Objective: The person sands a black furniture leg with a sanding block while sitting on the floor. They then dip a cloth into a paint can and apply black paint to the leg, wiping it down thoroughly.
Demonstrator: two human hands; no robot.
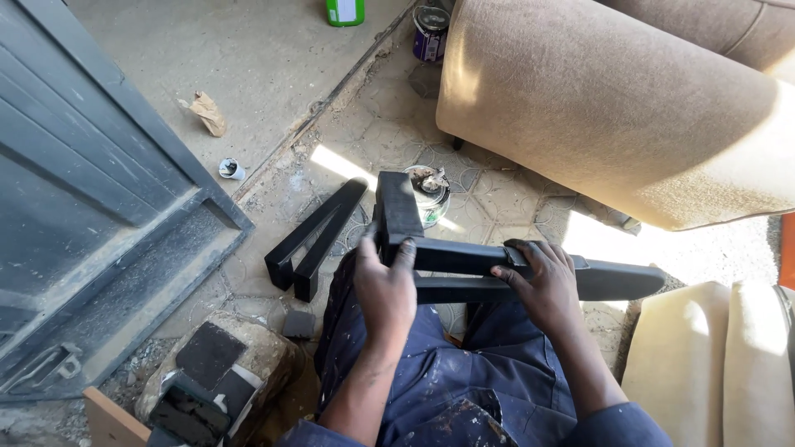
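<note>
Black wooden furniture leg piece [464,265] is lying across your lap, its long bars running out to your right toward the tan sofa [613,108] and its blocky end standing up over the tiled floor [381,132]. You are holding it with both hands: your left hand [386,290] is wrapping the joint near the upright block, grip clenched on it, and your right hand [538,285] is pressing over the upper bar, fingers curled around it. It is looking rigid and moderately heavy, probably painted wood, with a matte surface that should not slip. Best hold is near the joint, where the weight sits, not the far tip. A matching black piece [315,240] is lying on the floor beside an open paint tin [429,192].
</note>
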